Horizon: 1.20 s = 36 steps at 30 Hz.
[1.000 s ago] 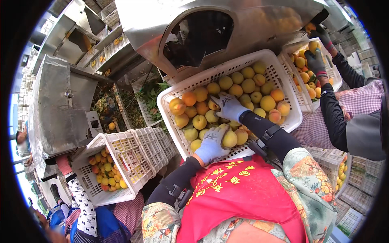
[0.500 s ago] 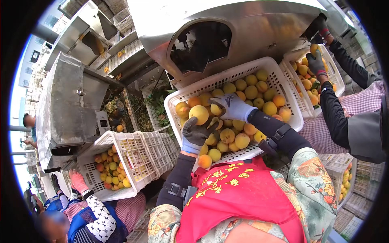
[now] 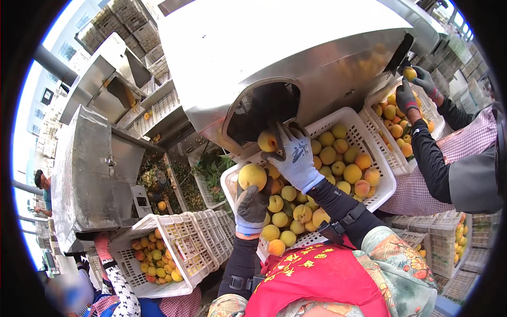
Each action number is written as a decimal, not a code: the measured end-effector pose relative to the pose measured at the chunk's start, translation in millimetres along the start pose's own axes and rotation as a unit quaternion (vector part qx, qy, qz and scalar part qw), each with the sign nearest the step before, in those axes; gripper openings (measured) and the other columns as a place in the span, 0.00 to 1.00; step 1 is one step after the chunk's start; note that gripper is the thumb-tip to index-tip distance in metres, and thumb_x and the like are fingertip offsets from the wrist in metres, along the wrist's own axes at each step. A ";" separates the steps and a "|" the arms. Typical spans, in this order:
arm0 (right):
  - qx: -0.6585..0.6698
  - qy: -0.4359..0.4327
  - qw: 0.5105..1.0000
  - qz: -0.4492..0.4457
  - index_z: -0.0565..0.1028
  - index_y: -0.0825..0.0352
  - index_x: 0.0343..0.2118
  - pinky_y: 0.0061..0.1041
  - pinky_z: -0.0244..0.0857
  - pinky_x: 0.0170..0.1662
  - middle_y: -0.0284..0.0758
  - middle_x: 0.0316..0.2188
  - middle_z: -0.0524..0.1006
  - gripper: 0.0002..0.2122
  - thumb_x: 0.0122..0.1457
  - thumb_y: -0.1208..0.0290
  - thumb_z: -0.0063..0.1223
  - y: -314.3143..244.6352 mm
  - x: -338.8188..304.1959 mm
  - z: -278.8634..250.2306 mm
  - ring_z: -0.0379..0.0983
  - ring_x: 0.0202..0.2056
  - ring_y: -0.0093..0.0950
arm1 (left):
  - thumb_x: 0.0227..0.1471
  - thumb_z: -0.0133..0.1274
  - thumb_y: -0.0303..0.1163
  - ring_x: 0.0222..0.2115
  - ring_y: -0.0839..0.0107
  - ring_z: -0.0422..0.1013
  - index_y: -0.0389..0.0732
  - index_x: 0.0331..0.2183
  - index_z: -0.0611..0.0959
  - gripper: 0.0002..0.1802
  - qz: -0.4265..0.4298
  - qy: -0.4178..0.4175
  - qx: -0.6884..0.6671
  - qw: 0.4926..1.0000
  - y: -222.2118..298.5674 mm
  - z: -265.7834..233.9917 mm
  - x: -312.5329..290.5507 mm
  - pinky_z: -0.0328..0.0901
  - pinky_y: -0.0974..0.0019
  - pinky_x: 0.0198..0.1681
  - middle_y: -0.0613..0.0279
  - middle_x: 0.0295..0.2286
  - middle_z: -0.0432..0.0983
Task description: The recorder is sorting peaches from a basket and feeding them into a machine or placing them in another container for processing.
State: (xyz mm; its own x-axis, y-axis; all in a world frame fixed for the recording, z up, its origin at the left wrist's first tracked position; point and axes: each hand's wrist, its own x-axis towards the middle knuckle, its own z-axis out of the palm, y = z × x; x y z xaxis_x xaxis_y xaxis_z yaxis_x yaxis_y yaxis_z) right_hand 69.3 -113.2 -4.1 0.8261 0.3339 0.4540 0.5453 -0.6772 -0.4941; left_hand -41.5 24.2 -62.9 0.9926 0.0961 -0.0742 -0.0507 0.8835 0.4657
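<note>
My left hand [image 3: 252,207], in a grey and blue work glove, is closed around a large yellow peach [image 3: 252,176] above the left end of a white plastic crate [image 3: 388,182]. Many yellow-orange peaches [image 3: 302,213] fill the crate. My right hand [image 3: 297,160], gloved the same way, grips an orange-yellow peach [image 3: 267,140] by its thumb and fingers. It is raised over the crate's far rim, right at the dark opening [image 3: 261,108] in the metal machine housing. Part of the right hand's fingertips is lost against that dark opening.
At the right, a co-worker's gloved hands [image 3: 412,90] hold a peach above another peach crate [image 3: 435,119]. On the left, a co-worker's pink-gloved hand [image 3: 103,244] reaches under a metal box [image 3: 79,174], beside a tilted peach crate [image 3: 182,253]. Leaves and debris [image 3: 211,171] lie between the machines.
My right hand has risen from the crate's peaches to the housing opening, now with a peach. My left hand keeps its peach. The view has shifted, and both co-workers' hands have moved.
</note>
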 end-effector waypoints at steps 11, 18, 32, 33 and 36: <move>0.049 0.102 0.993 -0.046 0.66 0.67 0.56 0.40 0.57 0.56 0.43 0.50 0.72 0.32 0.48 0.58 0.60 10.4 70.5 29.9 0.68 0.50 0.41 | 0.54 0.54 0.50 0.48 0.55 0.69 0.50 0.51 0.72 0.26 -0.156 0.059 -0.194 0.967 3.8 8.5 9.4 0.70 0.58 0.43 0.58 0.49 0.71; 0.201 -0.091 0.970 -0.103 0.63 0.62 0.60 0.39 0.56 0.56 0.43 0.57 0.65 0.39 0.42 0.60 0.66 -5.2 -36.1 -12.3 0.65 0.53 0.45 | 0.54 0.46 0.61 0.44 0.59 0.72 0.45 0.51 0.73 0.34 -0.177 0.065 -0.032 0.982 16.8 55.2 21.0 0.69 0.59 0.45 0.57 0.47 0.72; 0.098 0.046 0.993 -0.049 0.63 0.67 0.57 0.42 0.54 0.56 0.43 0.48 0.71 0.40 0.39 0.59 0.66 -3.1 -11.1 -14.9 0.66 0.49 0.44 | 0.60 0.42 0.49 0.56 0.66 0.61 0.43 0.56 0.66 0.28 -0.141 -0.166 -0.233 0.948 -18.4 45.2 28.0 0.48 0.57 0.64 0.56 0.53 0.66; 0.100 0.027 0.994 -0.039 0.63 0.68 0.57 0.42 0.53 0.58 0.43 0.50 0.71 0.39 0.40 0.59 0.65 -0.5 -1.4 -12.7 0.65 0.50 0.45 | 0.58 0.46 0.48 0.53 0.64 0.63 0.44 0.55 0.68 0.28 -0.135 -0.024 -0.120 0.983 -23.4 21.2 28.2 0.51 0.56 0.61 0.57 0.51 0.68; 0.075 0.027 0.997 -0.015 0.63 0.67 0.57 0.42 0.53 0.58 0.43 0.51 0.70 0.39 0.41 0.57 0.65 8.2 12.2 6.9 0.64 0.52 0.45 | 0.51 0.55 0.49 0.42 0.59 0.72 0.46 0.52 0.75 0.29 -0.076 0.102 0.311 0.942 -45.2 -53.0 14.8 0.62 0.54 0.52 0.59 0.43 0.75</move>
State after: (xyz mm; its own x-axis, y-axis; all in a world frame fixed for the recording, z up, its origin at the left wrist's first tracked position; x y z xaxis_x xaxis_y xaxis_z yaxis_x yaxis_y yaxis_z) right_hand 84.8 -110.1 -7.8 0.8029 0.3133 0.5072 0.5874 -0.5612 -0.5831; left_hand -30.4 10.0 -131.8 0.9382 0.1317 -0.3201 0.2280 0.4608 0.8577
